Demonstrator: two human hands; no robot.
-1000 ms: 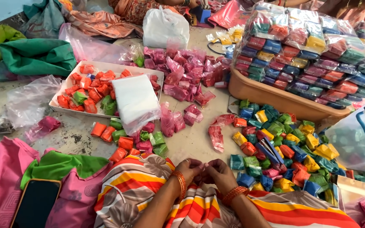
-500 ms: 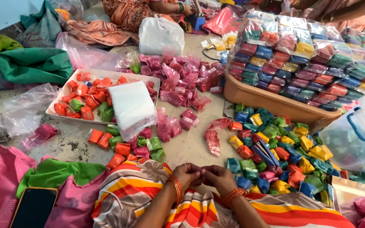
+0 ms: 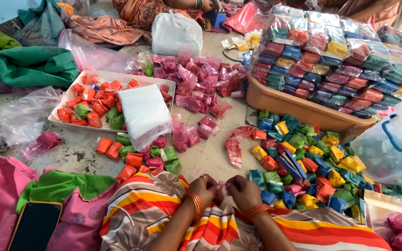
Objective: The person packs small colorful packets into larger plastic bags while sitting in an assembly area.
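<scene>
Item: small pink packet (image 3: 223,189), pinched between both hands over the lap, just in front of the striped cloth (image 3: 164,204) on the knees.

Left hand (image 3: 204,188): fingers curled together, tips closed on the packet's near edge. Orange bangle at the wrist.

Right hand (image 3: 244,191): fingers bent inward, closed on the packet's other edge; the two hands touch. Most of the packet is hidden between them, so its exact shape cannot be told.

Handling, by judgement: thin clear film around loose coloured powder. Light, soft, yields to pressure; the film looks slick and likely tears or bursts if squeezed hard. Best held by the film edge or the gathered neck, not by the filled belly.

Surroundings:
- Mixed pile (image 3: 303,162) of blue, green, yellow and red packets, just right of the hands.
- Pink heap (image 3: 201,83) of packets, further off in the middle.
- White tray (image 3: 61,122) with red and green packets, to the left; a white bag (image 3: 144,114) lies across its corner.
- Tan tub (image 3: 298,110) stacked with bundled packets, far right.
- Dark phone (image 3: 36,227) on pink cloth, near left.
- Another person sits opposite at the top edge.
</scene>
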